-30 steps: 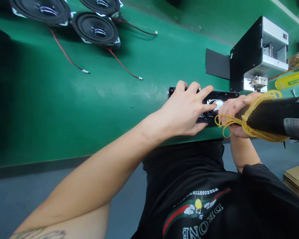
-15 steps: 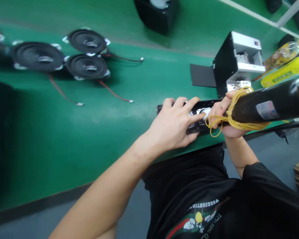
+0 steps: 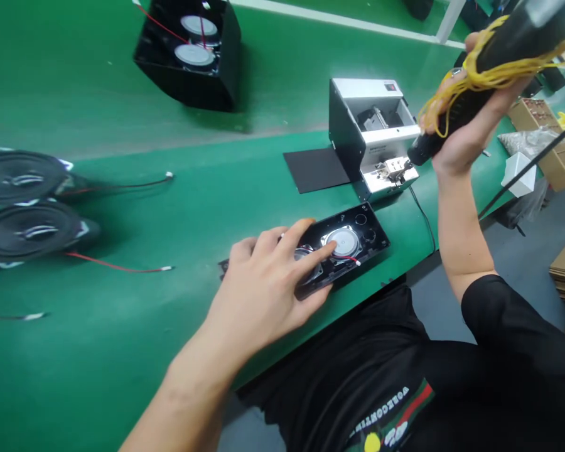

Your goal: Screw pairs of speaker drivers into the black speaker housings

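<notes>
Now, right hand [image 3: 471, 135] clamped round the screwdriver [image 3: 513, 37], up high at the far right.
Its tip points down at the grey feeder box [image 3: 367, 125]; left hand [image 3: 263, 289] lies flat, fingers spread, pressing the black speaker panel [image 3: 365, 235] at the near edge of the green bench [image 3: 145, 351].

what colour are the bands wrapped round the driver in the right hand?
Yellow bands, on the black driver; clearest in the head view.
</notes>
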`<state>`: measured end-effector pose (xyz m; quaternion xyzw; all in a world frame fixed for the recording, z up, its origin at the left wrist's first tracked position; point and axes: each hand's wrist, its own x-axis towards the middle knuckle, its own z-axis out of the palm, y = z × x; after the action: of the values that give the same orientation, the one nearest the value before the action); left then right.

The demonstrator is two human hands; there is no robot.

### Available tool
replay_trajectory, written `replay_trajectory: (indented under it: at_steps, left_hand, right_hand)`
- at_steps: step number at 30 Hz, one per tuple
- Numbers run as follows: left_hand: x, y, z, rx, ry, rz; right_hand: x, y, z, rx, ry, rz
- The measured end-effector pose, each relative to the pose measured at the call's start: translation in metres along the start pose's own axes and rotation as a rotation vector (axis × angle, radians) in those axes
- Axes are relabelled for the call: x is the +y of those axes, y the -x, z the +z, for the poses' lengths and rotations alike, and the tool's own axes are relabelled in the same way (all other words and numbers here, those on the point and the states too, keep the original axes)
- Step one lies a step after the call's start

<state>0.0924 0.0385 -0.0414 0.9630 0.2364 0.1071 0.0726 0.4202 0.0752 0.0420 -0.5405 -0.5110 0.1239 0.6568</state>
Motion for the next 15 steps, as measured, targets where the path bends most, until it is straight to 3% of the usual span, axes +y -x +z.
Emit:
replay_trajectory:
  at_steps: [4, 15]
  left_hand:
    - [0.0, 0.001, 0.0, -0.014, -0.004, -0.025]
    - [-0.006, 0.002, 0.001, -0.053, 0.004, 0.0]
  right_hand:
    - [0.019, 0.0, 0.004, 0.162, -0.068, -0.039]
    - [0.023, -0.002, 0.0, 0.136, 0.074, 0.004]
